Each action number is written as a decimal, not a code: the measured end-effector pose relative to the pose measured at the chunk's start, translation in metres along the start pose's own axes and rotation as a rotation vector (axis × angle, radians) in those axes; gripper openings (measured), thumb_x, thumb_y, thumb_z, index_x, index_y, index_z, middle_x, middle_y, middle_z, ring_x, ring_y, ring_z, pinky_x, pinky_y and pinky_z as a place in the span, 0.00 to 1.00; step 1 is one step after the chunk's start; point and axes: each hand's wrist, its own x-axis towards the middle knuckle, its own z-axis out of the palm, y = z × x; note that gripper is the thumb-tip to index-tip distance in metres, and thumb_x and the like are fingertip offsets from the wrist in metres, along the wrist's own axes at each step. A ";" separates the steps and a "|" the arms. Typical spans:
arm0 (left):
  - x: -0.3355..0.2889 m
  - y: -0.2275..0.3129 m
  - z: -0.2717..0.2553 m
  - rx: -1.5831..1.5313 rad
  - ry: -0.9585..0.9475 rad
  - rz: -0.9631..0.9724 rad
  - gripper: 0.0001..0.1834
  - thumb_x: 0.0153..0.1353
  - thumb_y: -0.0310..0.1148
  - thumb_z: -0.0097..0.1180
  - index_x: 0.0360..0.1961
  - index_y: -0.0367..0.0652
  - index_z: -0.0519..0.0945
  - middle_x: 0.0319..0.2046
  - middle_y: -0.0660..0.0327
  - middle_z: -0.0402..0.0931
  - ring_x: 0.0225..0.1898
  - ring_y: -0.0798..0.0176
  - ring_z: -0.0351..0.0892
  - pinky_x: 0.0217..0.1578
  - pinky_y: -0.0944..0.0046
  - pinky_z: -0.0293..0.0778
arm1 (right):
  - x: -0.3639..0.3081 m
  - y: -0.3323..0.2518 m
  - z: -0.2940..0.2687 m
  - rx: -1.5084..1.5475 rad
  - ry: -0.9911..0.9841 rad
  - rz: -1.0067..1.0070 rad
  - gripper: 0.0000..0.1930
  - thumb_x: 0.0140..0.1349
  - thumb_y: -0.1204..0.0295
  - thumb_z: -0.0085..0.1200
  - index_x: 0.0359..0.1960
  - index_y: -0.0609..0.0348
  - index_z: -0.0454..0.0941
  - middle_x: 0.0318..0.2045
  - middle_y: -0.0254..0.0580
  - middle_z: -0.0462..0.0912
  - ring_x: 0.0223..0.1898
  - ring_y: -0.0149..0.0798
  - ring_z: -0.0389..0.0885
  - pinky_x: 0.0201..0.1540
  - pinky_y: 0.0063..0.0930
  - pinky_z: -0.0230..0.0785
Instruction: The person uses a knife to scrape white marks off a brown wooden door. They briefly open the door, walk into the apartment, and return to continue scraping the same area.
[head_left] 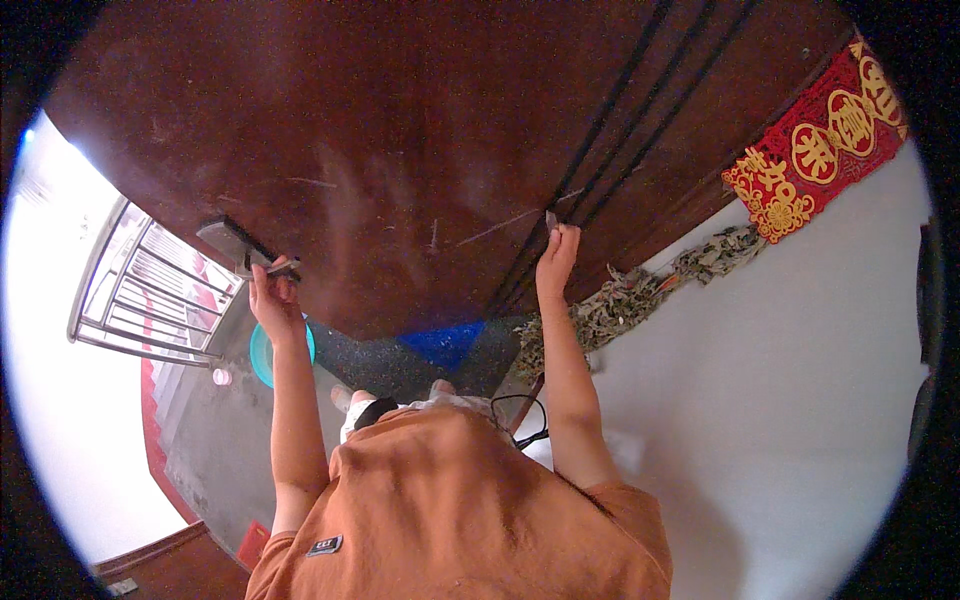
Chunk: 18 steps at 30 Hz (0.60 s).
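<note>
A wide dark brown door panel (400,130) fills the upper view, with pale scratches and three black lines across its right part. At the panel's left edge, my left hand (276,300) is closed around a black and silver door handle (285,268), beside a grey plate (222,238). My right hand (558,262) is raised to the panel near the black lines. Between its pinched fingers is a small flat grey piece (551,220), its tip against or close to the surface; its exact kind is too small to tell.
A metal railing (150,285) and a turquoise basin (262,355) are at the left. Dried leafy stalks (640,295) hang along the right side, below a red and gold banner (820,145) on the white wall (740,400). A dark speckled floor strip (370,365) lies by my feet.
</note>
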 end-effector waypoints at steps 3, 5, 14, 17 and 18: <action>-0.002 0.000 -0.001 -0.003 -0.030 -0.011 0.12 0.70 0.40 0.51 0.35 0.42 0.73 0.37 0.53 0.82 0.18 0.73 0.63 0.18 0.73 0.59 | 0.010 -0.003 0.000 -0.040 0.032 0.007 0.08 0.73 0.72 0.40 0.44 0.64 0.69 0.40 0.52 0.69 0.44 0.56 0.70 0.48 0.43 0.65; -0.002 0.000 0.000 -0.010 -0.032 -0.015 0.12 0.70 0.40 0.51 0.35 0.42 0.73 0.37 0.53 0.82 0.18 0.73 0.63 0.18 0.73 0.60 | 0.009 -0.005 0.002 -0.075 0.050 -0.002 0.08 0.73 0.72 0.41 0.44 0.64 0.69 0.40 0.52 0.69 0.43 0.56 0.70 0.47 0.44 0.65; -0.005 0.000 0.004 -0.011 -0.001 -0.017 0.13 0.71 0.40 0.51 0.35 0.42 0.74 0.34 0.54 0.82 0.18 0.74 0.63 0.19 0.73 0.61 | 0.001 -0.012 0.016 -0.068 0.087 0.085 0.06 0.72 0.75 0.41 0.46 0.64 0.68 0.43 0.53 0.67 0.44 0.57 0.70 0.47 0.42 0.66; -0.006 -0.001 0.006 -0.031 -0.037 -0.009 0.13 0.71 0.40 0.51 0.35 0.42 0.74 0.33 0.55 0.82 0.18 0.74 0.62 0.19 0.72 0.61 | 0.001 -0.010 0.017 -0.066 0.055 0.049 0.05 0.72 0.76 0.41 0.44 0.64 0.67 0.42 0.52 0.67 0.43 0.57 0.70 0.46 0.42 0.67; -0.007 -0.001 0.007 -0.030 -0.032 -0.008 0.13 0.71 0.41 0.51 0.35 0.42 0.74 0.33 0.56 0.82 0.18 0.74 0.61 0.19 0.72 0.61 | 0.000 -0.009 0.017 -0.073 0.053 0.031 0.05 0.72 0.76 0.41 0.44 0.64 0.68 0.42 0.52 0.67 0.43 0.56 0.70 0.46 0.42 0.67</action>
